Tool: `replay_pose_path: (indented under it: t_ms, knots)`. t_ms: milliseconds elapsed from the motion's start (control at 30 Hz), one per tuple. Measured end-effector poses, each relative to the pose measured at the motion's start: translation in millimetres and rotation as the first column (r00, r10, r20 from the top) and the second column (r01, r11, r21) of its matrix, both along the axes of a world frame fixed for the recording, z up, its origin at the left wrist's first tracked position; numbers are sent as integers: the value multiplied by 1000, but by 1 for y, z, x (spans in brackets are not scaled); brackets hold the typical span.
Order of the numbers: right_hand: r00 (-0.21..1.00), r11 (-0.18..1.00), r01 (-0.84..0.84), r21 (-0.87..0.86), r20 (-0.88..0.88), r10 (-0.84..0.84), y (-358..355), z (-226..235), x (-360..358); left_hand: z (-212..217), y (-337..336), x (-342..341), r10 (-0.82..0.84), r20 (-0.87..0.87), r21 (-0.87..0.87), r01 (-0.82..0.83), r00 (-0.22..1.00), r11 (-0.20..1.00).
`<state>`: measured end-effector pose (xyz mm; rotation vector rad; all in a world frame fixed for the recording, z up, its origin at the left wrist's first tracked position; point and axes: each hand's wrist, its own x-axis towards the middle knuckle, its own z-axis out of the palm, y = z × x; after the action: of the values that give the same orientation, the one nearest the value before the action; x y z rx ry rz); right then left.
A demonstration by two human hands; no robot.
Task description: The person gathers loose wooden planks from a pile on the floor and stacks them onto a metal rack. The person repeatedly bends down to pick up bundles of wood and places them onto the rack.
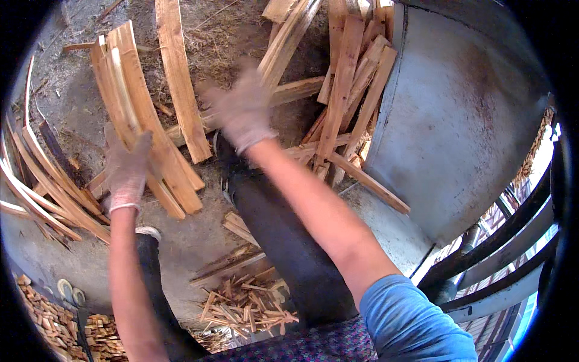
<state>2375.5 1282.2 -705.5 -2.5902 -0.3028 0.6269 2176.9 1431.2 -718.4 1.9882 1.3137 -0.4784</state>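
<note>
My left hand (127, 166), in a pale glove, is at the left edge of a group of long, narrow wooden boards (154, 139). Its thumb side overlaps the wood and its fingers look spread, though blurred; I cannot tell whether it grips a board. My right hand (241, 111), gloved too, is smeared by motion above a crosswise wooden strip (295, 92). Its fingers appear apart with nothing visible in them. Between the hands lies a single board (181, 78), pointing away from me.
Several reddish boards (341, 90) lean against a large grey metal panel (458, 120) at right. Curved strips (57, 181) heap up at left. Wood scraps (247, 308) lie by my dark-trousered leg (283, 235). Black curved bars (500, 241) stand at lower right.
</note>
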Motion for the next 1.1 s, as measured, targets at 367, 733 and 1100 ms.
replay_pose_path:
  t_ms: [367, 733, 1100]
  knots:
    - [831, 922, 388, 1, -434, -349, -34, -4, 22, 50, -92, 48, 178, 302, -507, -1, 936, 862]
    - [727, 970, 239, -39, -655, -205, -38, 142, -142, 70, -78, -69, 652, -225, -897, -415, 724, 151]
    - [444, 852, 506, 136, -888, -122, -23, 143, -162, 109, 15, -63, 355, -97, -778, -293, 930, 555]
